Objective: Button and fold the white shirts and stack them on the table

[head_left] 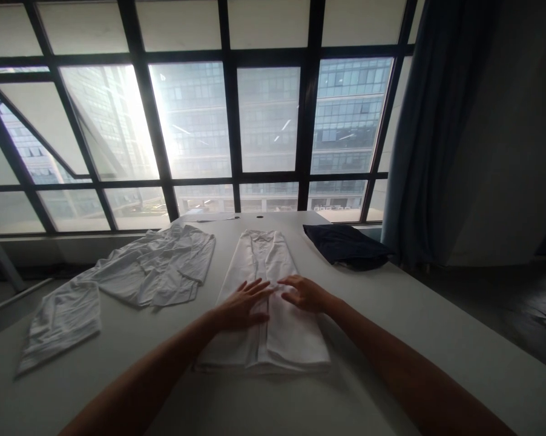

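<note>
A white garment (291, 339), its sides folded in toward a middle seam, lies flat on the white table (373, 339) in front of me. My left hand (242, 306) rests over its left half with the fingers spread. On the right half is my right hand (304, 293), fingers stretched out and slightly bent, the tips near the middle seam. Neither hand grips the cloth. Whether each palm presses on the fabric or hovers just above it, I cannot tell.
A crumpled white shirt (159, 266) lies spread on the table's left, one sleeve toward me. To the right is a folded dark navy garment (348, 245) near the table edge. Behind stand large windows (268, 121) and a blue curtain (431, 133).
</note>
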`<state>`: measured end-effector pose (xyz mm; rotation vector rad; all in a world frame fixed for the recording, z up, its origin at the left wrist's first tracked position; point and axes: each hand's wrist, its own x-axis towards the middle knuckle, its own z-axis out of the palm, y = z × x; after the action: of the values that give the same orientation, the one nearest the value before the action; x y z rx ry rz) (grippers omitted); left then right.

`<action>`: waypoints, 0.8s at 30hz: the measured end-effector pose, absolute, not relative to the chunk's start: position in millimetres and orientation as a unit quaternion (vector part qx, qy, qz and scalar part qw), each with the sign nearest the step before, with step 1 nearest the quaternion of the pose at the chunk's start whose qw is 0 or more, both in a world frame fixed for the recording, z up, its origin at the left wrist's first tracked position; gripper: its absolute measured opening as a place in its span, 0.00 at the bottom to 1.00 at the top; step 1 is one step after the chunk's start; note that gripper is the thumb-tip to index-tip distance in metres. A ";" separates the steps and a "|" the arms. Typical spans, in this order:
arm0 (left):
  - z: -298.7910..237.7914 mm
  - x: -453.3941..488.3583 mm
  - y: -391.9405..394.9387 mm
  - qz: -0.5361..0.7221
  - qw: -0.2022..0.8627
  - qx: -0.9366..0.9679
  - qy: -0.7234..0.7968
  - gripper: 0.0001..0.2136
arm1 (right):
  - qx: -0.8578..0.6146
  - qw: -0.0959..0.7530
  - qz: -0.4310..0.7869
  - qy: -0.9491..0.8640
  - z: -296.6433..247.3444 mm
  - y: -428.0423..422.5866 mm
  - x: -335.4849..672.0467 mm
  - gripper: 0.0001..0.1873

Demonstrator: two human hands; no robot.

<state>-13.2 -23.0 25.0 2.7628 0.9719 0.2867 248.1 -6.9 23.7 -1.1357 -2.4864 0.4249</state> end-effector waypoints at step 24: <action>18.6 2.3 52.2 0.078 0.136 0.946 0.285 0.32 | -0.549 0.051 0.090 -0.829 7.1 154.1 219.4 0.31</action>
<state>2.3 52.2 18.6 2.7379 0.8261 0.2268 219.4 154.1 7.1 -1.6725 -2.5243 0.2731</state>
